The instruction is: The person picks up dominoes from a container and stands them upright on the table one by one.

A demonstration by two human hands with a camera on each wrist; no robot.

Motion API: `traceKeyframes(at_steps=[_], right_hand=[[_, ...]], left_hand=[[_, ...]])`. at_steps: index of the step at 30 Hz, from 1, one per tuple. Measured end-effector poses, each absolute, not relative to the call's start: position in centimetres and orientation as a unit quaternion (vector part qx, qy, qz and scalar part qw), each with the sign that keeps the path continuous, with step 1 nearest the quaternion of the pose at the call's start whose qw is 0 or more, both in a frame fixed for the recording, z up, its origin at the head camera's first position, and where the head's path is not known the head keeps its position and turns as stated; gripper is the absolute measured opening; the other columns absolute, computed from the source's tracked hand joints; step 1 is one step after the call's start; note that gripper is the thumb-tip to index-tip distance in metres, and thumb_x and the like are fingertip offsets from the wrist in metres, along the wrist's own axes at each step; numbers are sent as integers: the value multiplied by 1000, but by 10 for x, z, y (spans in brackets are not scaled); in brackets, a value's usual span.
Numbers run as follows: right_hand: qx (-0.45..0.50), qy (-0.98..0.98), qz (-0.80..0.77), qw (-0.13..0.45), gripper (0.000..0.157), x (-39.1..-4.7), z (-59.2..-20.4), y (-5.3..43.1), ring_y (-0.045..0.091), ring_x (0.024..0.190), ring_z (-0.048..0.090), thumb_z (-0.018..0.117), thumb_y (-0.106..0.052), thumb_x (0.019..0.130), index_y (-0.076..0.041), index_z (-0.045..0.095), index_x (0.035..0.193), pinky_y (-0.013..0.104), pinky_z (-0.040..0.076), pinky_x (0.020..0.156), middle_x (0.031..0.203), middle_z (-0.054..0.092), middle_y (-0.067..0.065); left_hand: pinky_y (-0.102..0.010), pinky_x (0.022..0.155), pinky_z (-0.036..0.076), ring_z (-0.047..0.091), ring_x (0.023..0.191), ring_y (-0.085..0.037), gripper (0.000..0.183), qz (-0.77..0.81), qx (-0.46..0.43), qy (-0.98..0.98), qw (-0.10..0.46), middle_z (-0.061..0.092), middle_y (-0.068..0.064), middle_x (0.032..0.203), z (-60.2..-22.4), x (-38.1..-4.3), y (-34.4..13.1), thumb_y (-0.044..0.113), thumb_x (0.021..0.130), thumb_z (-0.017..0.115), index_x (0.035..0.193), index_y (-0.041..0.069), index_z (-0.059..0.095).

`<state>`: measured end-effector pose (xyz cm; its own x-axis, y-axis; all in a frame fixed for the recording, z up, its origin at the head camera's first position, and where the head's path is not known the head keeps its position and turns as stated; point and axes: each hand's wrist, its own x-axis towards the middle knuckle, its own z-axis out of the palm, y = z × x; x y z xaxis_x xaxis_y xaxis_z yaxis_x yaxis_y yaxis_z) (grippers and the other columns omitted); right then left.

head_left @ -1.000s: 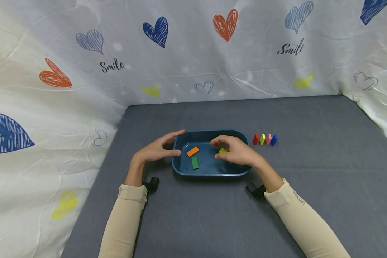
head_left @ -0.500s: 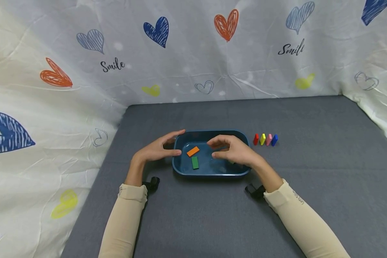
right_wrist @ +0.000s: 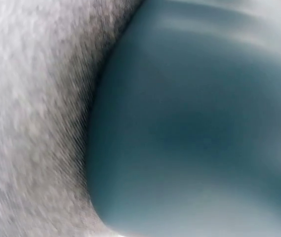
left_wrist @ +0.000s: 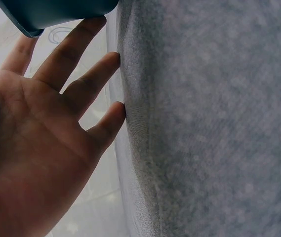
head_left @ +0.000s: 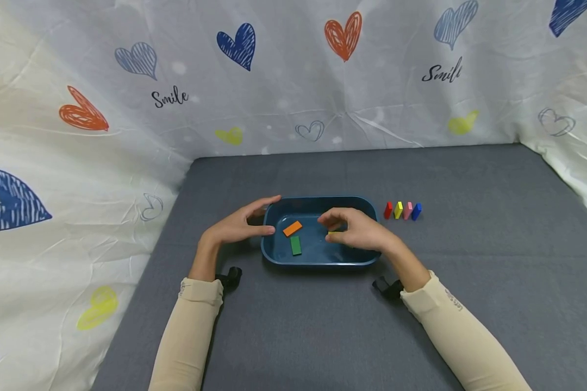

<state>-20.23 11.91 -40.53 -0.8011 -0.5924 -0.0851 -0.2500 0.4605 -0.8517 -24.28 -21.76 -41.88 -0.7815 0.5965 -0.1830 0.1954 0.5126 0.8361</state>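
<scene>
A dark blue rectangular tray (head_left: 318,265) lies on the grey cloth. My left hand (head_left: 239,224) rests at its left end, thumb by the rim; the left wrist view shows this hand (left_wrist: 46,113) with spread fingers, fingertips near the tray's wall (left_wrist: 56,12). Over the tray's right half, my right hand (head_left: 354,229) has curled fingers and pinches a yellow domino block (head_left: 333,233), mostly hidden by thumb and fingers. An orange domino block (head_left: 292,228) and a green one (head_left: 295,245) lie flat in the tray. Only the blurred tray (right_wrist: 194,123) and cloth appear in the right wrist view.
Right of the tray, red (head_left: 388,210), yellow (head_left: 398,210), pink (head_left: 407,210) and blue (head_left: 416,212) domino blocks stand upright in a row. A white sheet with printed hearts (head_left: 342,36) hangs behind the table (head_left: 303,326) and along its left side.
My right hand shifts slightly left, then back right. The yellow block between its fingers disappears from sight, then shows again as a thin strip by the thumb. My left hand stays put.
</scene>
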Motion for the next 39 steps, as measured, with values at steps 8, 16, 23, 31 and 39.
traceKeyframes(at_steps=[8,16,23,31,39], right_hand=[[-246,818,-481,199,40,-200,-405,118,34,126,61,67,-11,99,1,59,136,49,51,107,138,61,19],[-200,845,-453,202,44,-199,-402,118,32,124,61,64,-20,101,1,57,138,46,54,101,138,61,19],[-182,814,-497,240,45,-198,-405,115,30,118,63,62,-20,102,2,53,141,41,59,91,137,59,21],[-163,763,-559,282,51,-195,-404,105,33,125,59,61,-20,103,4,47,146,44,57,99,144,51,24],[-171,740,-587,279,51,-195,-407,101,36,130,56,61,-13,103,4,44,148,46,55,103,149,47,25]], left_hand=[[-68,119,27,28,154,-38,78,434,235,838,232,20,5,170,-420,-243,-218,32,96,72,159,42,28],[-68,119,28,28,154,-39,78,433,238,838,231,20,3,170,-419,-243,-218,30,96,72,159,42,29],[-68,118,28,29,153,-38,78,433,236,839,231,21,3,170,-420,-242,-218,30,96,72,160,41,29],[-68,118,29,32,152,-38,78,437,232,837,231,23,2,169,-419,-242,-216,30,96,72,160,38,29],[-67,118,30,33,152,-37,78,437,233,838,229,24,3,169,-419,-243,-216,29,96,72,161,37,29]])
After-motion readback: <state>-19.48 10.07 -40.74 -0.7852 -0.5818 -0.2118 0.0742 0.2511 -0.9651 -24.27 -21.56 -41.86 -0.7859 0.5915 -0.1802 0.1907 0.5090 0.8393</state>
